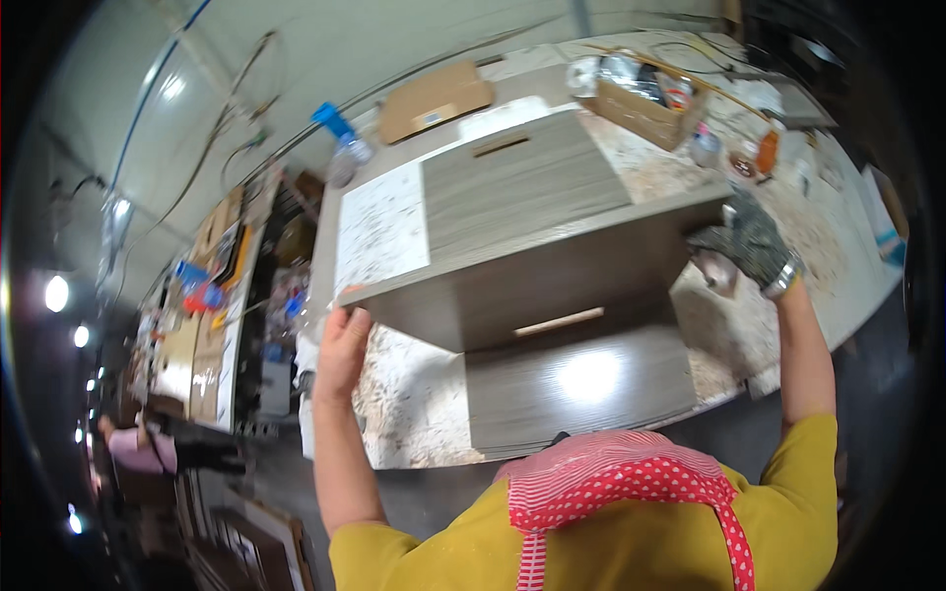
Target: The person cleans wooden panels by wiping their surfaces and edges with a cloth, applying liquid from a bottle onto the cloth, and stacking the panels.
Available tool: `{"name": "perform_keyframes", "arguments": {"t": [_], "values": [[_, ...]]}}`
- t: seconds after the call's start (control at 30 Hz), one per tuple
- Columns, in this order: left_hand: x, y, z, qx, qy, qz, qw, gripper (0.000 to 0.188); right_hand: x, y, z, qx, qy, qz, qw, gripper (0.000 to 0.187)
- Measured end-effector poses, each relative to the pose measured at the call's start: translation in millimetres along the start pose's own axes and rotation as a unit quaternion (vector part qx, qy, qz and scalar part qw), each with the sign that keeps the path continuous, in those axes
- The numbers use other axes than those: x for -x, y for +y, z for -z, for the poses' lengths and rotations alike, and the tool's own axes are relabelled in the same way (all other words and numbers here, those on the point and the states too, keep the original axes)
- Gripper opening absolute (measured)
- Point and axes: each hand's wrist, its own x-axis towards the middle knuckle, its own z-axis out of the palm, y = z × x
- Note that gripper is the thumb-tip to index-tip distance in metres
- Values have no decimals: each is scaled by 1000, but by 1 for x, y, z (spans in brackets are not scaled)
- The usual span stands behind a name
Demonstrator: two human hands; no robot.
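A grey wood-grain board (552, 266) stands on its long edge, tilted, across the middle of the worktable. My bare left hand (343, 345) is closed on its left end, thumb near the top corner. At the right end my right hand (751, 244), in a dark grey glove, grips the board's corner. A pale rounded shape under the right hand is too unclear to name. Two matching boards lie flat: the far board (522, 187) has a handle slot, and the near board (581, 389) shines with glare. Another slot shows where the standing and near boards meet.
The white worktable (384, 222) is scuffed and dusty. At its back are a brown cardboard piece (434, 101), a blue-topped clear bottle (345, 143) and a carton of supplies (645, 113). An orange bottle (767, 153) stands far right. Beyond a cluttered side bench, a person (148, 450) is visible.
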Motion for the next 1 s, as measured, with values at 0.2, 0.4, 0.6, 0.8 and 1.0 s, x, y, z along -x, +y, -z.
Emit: {"name": "perform_keyframes", "arguments": {"t": [0.2, 0.4, 0.6, 0.8, 1.0], "values": [[-17, 128, -29, -292, -102, 77, 948, 34, 11, -17, 6, -72, -19, -134, 988, 25], [-51, 127, -49, -385, -115, 194, 895, 30, 14, -28, 9, -169, -28, -232, 958, 45], [-53, 120, -54, -341, -171, 239, 893, 26, 25, -21, 0, -192, 7, -211, 958, 58], [-57, 120, -49, -250, -161, 286, 911, 13, 14, -28, 9, -226, -7, -251, 941, 57], [-58, 121, -45, -253, -181, 291, 905, 17, 15, -33, 7, -175, 23, -238, 955, 51]]}}
